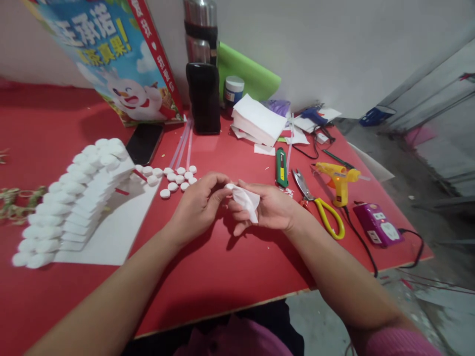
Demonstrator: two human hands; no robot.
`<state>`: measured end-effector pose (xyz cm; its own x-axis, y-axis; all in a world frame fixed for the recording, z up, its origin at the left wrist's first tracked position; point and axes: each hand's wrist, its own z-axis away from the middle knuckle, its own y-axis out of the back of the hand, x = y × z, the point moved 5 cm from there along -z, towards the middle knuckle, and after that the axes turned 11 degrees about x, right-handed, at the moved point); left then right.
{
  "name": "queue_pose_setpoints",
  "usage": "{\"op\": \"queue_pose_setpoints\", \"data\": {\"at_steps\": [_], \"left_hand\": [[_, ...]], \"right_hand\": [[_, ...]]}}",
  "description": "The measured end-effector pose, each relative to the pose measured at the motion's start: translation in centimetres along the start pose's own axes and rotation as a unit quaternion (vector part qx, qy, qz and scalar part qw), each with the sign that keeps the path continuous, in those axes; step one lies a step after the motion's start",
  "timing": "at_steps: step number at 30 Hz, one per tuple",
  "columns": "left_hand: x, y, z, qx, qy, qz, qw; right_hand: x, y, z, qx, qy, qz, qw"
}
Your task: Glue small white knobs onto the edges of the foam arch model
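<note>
Purple clothing (237, 341) shows at the bottom edge, below the red table (208, 282) — over it is a white tissue (247, 201). The left hand (202, 205) pinches its rounded tip between thumb and finger; the right hand (272, 205) holds the loose part, fingers half curled. White discs (172, 186) lie left, near a stepped white model (83, 212) — pliers (318, 201) and glue gun (339, 180) are right

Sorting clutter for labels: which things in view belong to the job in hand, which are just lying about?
Likely part of the job:
thin white piece in the right hand, left hand at its edge
loose white discs
stepped white structure with similar discs
yellow glue gun, light showing (less sure)

Likely just lying about:
printed package
steel flask
flat black phone
</note>
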<state>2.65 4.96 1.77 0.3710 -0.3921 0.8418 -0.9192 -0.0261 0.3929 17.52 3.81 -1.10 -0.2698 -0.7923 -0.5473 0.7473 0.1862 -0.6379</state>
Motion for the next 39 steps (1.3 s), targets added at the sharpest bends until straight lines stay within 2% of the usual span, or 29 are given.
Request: {"op": "queue_pose_setpoints", "data": {"at_steps": [3,8,12,15,19,22,25,28,31,35,39], "left_hand": [[-0.1,0.1,0.0,0.000,-0.005,0.001,1.000],[-0.2,0.0,0.1,0.002,0.036,0.024,0.999],[-0.5,-0.2,0.3,0.005,0.085,0.068,0.994],[-0.8,-0.4,0.3,0.007,0.121,0.111,0.986],[-0.8,-0.7,0.4,0.004,0.174,0.174,0.969],[-0.7,-1.0,0.6,0.012,0.196,0.199,0.960],[-0.6,-1.2,0.9,0.037,0.190,0.191,0.962],[-0.5,-0.9,1.0,0.066,0.167,0.174,0.968],[-0.7,-0.6,0.8,0.052,0.169,0.192,0.965],[-1.0,-0.3,0.5,0.007,0.191,0.227,0.955],[-1.1,0.1,0.4,0.026,0.191,0.233,0.953]], "right_hand": [[0.0,0.0,0.1,-0.012,0.025,0.018,0.999],[-0.6,0.1,0.6,0.022,0.103,0.066,0.992],[-1.1,-0.1,1.1,0.074,0.185,0.192,0.961],[-1.7,-0.2,1.4,0.125,0.263,0.323,0.901],[-2.5,0.0,2.0,0.233,0.364,0.456,0.778],[-2.5,0.1,2.3,0.297,0.399,0.502,0.707],[-2.2,-0.6,2.8,0.325,0.447,0.531,0.642],[-1.9,-1.6,3.3,0.309,0.497,0.573,0.574],[-1.9,-2.1,3.7,0.260,0.529,0.597,0.544],[-2.2,-2.1,4.0,0.219,0.536,0.610,0.541],[-2.1,-2.1,4.0,0.209,0.547,0.607,0.537]]}}
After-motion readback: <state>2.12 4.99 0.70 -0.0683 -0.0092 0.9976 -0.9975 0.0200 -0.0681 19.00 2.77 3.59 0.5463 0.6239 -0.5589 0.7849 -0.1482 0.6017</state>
